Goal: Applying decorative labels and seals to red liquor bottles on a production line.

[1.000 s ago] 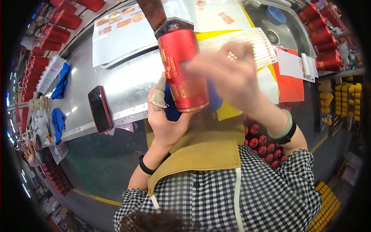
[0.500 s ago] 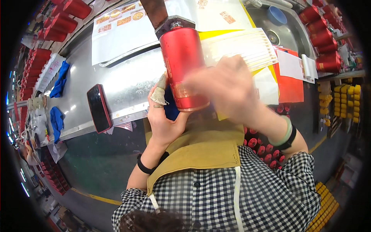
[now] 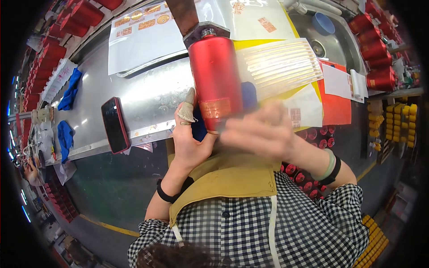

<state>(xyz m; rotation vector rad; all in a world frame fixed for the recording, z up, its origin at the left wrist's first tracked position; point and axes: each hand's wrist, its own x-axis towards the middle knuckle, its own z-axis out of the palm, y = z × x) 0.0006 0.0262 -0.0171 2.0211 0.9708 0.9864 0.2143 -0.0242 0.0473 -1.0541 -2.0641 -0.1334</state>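
A red cylindrical bottle (image 3: 214,71) lies with its neck against a metal bracket (image 3: 207,34) and its base toward me. A gold-printed label (image 3: 215,108) wraps its surface near the base. My left hand (image 3: 191,145) cradles the base end from the left, with a knitted cover on one finger, which points along the bottle's side. Blurred by motion, my right hand (image 3: 263,131) is at the right of the base, its fingers pointing across it. Whether it touches the bottle, I cannot tell. Dark blue cloth (image 3: 249,94) shows beside the bottle.
A phone (image 3: 115,125) and blue cloths (image 3: 70,91) lie on the metal bench to the left. Sticker sheets (image 3: 279,67) and a red sheet (image 3: 336,105) are on the right, before a sink (image 3: 342,42) holding a blue bowl (image 3: 323,23). Red bottles (image 3: 380,78) stand far right.
My right hand has moved down, from over the label to beside the base. The label now shows more fully on the bottle. My left hand stays at the base end.
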